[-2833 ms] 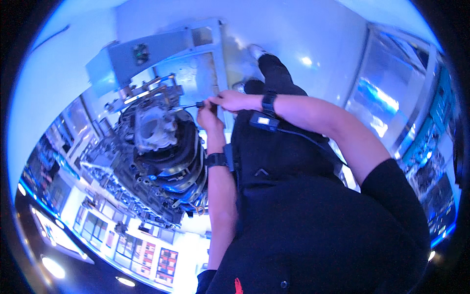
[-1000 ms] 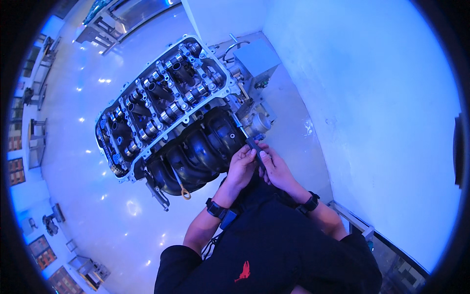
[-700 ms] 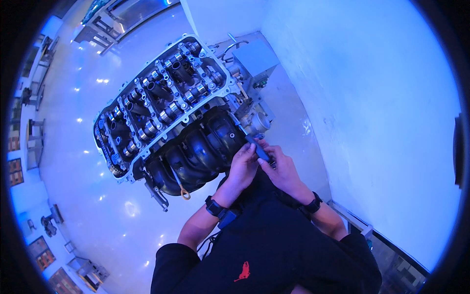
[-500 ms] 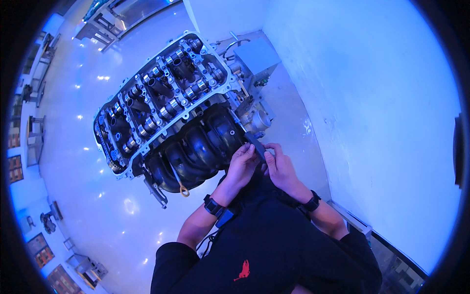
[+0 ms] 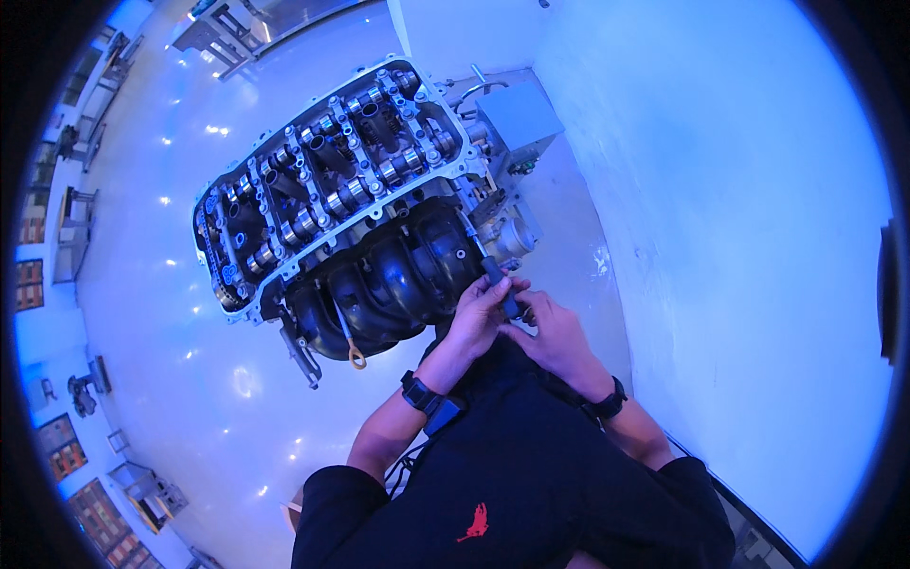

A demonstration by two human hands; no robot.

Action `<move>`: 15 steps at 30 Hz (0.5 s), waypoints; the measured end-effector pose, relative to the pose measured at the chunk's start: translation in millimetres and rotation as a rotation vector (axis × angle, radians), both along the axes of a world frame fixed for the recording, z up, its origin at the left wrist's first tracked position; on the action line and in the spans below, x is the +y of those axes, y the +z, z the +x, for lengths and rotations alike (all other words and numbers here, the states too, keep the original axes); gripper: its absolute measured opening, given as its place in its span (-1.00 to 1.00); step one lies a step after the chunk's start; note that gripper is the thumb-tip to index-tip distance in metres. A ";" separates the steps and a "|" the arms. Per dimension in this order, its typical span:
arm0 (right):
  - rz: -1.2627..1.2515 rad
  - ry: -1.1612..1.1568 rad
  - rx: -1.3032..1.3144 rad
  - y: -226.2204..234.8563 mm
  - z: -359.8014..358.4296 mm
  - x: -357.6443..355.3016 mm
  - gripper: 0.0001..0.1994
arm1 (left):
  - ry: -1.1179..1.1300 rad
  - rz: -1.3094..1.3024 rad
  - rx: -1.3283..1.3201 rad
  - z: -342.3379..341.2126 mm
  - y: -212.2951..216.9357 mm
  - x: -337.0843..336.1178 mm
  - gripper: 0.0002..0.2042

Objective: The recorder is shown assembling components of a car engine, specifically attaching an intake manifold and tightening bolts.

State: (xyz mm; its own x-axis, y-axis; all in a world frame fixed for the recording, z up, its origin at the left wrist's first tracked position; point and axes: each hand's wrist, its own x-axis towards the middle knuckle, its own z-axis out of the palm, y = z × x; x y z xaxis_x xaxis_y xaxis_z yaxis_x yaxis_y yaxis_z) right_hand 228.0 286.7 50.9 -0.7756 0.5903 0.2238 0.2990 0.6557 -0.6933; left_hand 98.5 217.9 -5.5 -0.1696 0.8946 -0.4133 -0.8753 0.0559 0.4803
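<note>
A dark-handled tool (image 5: 492, 269) with a slim metal shaft slants against the intake side of an engine. Its kind is unclear; the shaft's far tip is hard to make out beside the black intake manifold (image 5: 384, 275). My left hand (image 5: 477, 318) closes round the handle, thumb along it. At the handle's lower end, my right hand (image 5: 555, 334) has its fingers bent and pinching, partly hidden behind the left hand. The engine's cylinder head (image 5: 327, 180) lies uncovered, with camshafts and bolted caps showing.
A yellow-ringed dipstick (image 5: 356, 358) sticks out below the manifold. A round throttle body (image 5: 512, 237) sits just beyond my hands, with a grey box (image 5: 521, 116) farther back. A pale wall (image 5: 720, 237) rises on the right. Benches (image 5: 76, 232) line the far left.
The view has shifted, so the engine appears farther right and slightly higher. My left hand remains on the handle; my right fingers have slid toward its lower end.
</note>
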 end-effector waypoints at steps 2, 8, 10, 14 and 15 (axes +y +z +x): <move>-0.107 -0.011 -0.045 -5.5 1.7 -6.1 -0.76 | -0.093 0.006 -0.150 -4.4 6.0 1.2 -0.59; -0.029 -0.064 -0.282 0.2 3.1 3.0 -0.77 | -0.016 0.013 -0.077 -0.8 -0.8 -8.6 -0.70; -0.015 -0.053 -0.264 4.6 -2.3 2.0 -0.78 | -0.002 -0.022 -0.090 0.9 -8.7 -7.2 -0.71; -0.006 -0.079 -0.125 4.3 -4.2 -4.0 -0.76 | 0.010 -0.085 -0.179 -2.0 6.9 0.7 -0.66; 0.024 -0.047 -0.289 0.3 -1.1 -2.8 -0.74 | 0.004 -0.077 -0.251 -3.4 14.3 3.3 -0.64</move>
State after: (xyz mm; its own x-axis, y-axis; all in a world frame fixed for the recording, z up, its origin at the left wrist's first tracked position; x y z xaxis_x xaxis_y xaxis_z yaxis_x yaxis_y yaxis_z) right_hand 226.9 283.8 51.2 -0.7809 0.6246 0.0114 0.5127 0.6513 -0.5594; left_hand 95.2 221.2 8.8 -0.0563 0.8584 -0.5098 -0.9668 0.0806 0.2425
